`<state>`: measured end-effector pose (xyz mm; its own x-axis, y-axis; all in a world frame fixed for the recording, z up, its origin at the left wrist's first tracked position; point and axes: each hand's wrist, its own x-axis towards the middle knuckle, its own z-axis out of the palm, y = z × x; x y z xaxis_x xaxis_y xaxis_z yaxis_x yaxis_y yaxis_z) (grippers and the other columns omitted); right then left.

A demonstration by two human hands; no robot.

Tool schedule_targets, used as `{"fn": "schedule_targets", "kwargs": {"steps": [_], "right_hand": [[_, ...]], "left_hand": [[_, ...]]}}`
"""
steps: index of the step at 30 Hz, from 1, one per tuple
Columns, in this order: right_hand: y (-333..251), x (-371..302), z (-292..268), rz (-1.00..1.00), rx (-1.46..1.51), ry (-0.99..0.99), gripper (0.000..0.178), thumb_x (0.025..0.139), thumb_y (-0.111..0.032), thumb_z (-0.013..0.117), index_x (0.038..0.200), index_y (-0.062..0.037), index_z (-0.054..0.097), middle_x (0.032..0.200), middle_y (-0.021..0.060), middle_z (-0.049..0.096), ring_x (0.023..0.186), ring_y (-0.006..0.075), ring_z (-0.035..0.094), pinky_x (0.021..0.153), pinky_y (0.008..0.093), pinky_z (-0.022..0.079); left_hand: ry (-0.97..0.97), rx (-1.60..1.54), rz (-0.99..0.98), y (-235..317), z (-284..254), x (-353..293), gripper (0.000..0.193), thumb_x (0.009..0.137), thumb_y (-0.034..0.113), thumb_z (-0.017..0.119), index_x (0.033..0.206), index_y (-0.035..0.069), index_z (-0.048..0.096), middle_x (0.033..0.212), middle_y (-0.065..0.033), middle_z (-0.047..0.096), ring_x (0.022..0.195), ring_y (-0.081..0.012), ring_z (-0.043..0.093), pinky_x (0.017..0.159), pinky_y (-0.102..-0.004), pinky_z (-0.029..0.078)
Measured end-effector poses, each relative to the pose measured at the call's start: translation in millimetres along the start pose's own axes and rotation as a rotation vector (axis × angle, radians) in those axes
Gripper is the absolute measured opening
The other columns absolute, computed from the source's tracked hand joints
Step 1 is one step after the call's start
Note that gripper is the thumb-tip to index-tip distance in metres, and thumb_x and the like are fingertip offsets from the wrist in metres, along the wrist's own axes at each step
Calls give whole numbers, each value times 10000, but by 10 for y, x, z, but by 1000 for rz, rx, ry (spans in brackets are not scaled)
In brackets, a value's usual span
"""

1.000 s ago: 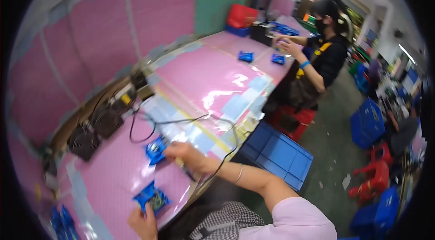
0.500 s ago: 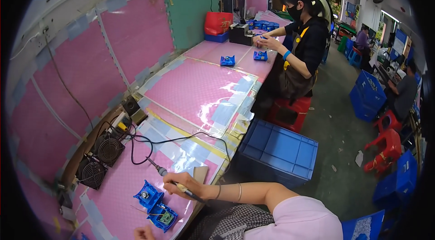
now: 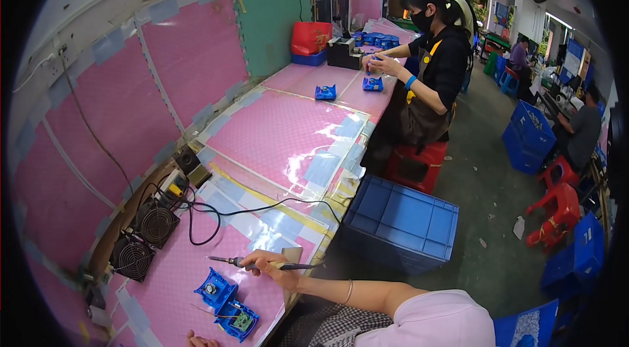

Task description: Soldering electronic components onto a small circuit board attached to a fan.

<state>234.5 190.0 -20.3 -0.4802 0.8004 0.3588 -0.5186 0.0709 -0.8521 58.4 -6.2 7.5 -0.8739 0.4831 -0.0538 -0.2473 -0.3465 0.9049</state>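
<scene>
My right hand (image 3: 268,264) grips a soldering iron (image 3: 288,266) like a pen, its bare tip pointing left above the pink-covered bench. Below the iron lies an opened blue plastic housing in two joined halves. The upper half (image 3: 219,289) carries a round metallic part; the lower half (image 3: 237,321) holds a small green circuit board (image 3: 242,321). Thin wires stick out leftward from it. At the bottom edge, left of the housing, my left hand (image 3: 200,340) shows only its curled fingers. Whatever they may hold is hidden.
Two black fans (image 3: 132,256) stand along the wall, beside a power strip (image 3: 174,184). The iron's black cable (image 3: 262,206) loops across the bench. A blue crate (image 3: 401,216) stands right of the bench. Farther off, a co-worker (image 3: 429,65) sits near more blue housings (image 3: 325,92).
My right hand has moved slightly right, and the iron has swung from slanting to nearly level, its tip lower. The curled left hand has shifted slightly left. The housing stays on the bench.
</scene>
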Motion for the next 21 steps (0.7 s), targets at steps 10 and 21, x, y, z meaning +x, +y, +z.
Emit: {"fn": "schedule_targets", "kwargs": {"steps": [10,21], "right_hand": [[-23,-26,85,-221,-379,115,146,817,-39,651,958,-2,659,873,69,647,781,118,588,683,242,456],[-108,-58,8,-149,-365,91,199,804,-40,686,996,6,663,912,81,664,828,139,610,715,254,471]], "left_hand": [[-101,-159,20,-170,-277,174,241,961,155,477,1128,-10,530,674,15,418,586,-82,370,559,-230,333],[-52,-313,-12,-121,-199,115,122,966,160,510,1005,46,532,750,6,483,647,-109,433,602,-243,379]]}}
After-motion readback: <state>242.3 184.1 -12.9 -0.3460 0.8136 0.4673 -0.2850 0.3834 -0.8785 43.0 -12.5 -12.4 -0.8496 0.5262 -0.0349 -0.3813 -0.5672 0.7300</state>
